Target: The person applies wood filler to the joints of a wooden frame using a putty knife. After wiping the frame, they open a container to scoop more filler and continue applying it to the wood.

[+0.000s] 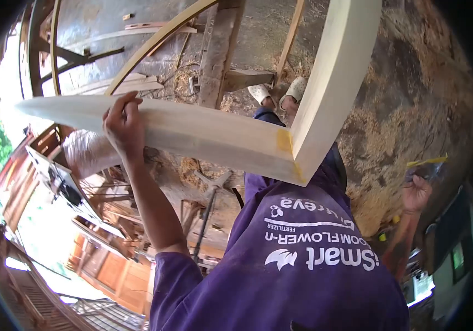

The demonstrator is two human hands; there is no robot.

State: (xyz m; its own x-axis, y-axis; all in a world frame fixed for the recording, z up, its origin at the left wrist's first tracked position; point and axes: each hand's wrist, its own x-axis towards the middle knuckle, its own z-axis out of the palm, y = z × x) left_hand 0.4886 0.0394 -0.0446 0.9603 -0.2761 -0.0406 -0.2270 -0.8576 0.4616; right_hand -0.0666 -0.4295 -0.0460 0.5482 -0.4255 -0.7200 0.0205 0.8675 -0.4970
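Note:
Two pale planed wooden pieces meet at an angle in front of my purple shirt, forming a wooden frame (209, 132). Yellowish patches mark the joint (285, 142). My left hand (125, 124) is closed on the long piece stretching to the left, its fingers curled over the far edge. The other piece (341, 71) rises towards the top of the view. Out to the right, away from the wood, my right hand (417, 194) is closed on a small clear plastic bag (432, 165) with a yellow edge. The bag's contents are hard to make out.
Wood shavings (380, 165) cover much of the floor. A rough timber post (220, 55) and a curved strip (159, 41) lie beyond the frame. My feet in pale clogs (296, 88) are below. Wooden furniture parts (104, 248) stand at the left.

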